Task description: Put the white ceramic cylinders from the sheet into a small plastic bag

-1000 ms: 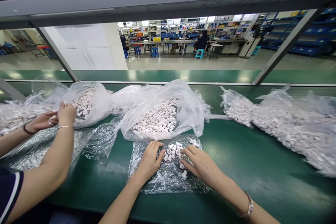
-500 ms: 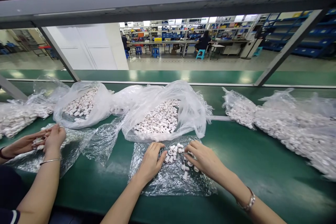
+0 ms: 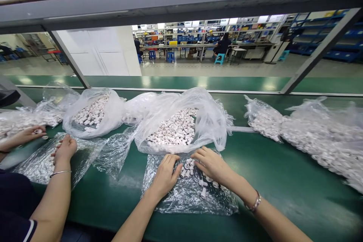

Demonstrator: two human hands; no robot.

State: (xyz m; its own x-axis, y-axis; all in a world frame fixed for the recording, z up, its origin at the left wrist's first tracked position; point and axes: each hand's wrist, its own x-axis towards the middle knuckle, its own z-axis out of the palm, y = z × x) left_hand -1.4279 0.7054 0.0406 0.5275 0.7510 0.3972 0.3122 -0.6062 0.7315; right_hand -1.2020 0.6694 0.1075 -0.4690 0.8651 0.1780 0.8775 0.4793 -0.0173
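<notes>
Head view. I read the right hand [image 3: 211,164] as half open: fingers bent down, thumb apart from the forefinger, nothing visible in that gap; underside hidden from me. Left hand [image 3: 166,174] rests on the clear plastic sheet [image 3: 181,201], fingers together, thumb spread, nothing seen in its hold.

Key relation: the small pile of white pieces [image 3: 187,174] lies between the hands, just beside the left thumb; right fingertips sit by its far-right edge. Both hands about equally near. Pile's long axis slants from near-left to far-right. Stray pieces [image 3: 203,193] lie nearer the wearer, below the right hand.

Outward: open bag [image 3: 211,124] of similar pieces just beyond the sheet, on the green counter [image 3: 113,204]; filled bags [image 3: 320,138] well off right; a co-worker's hands [image 3: 66,148] at left.

Against half a second ago: right hand has shifted inward, left hand hardly at all; co-worker's hands, together then, are apart.
</notes>
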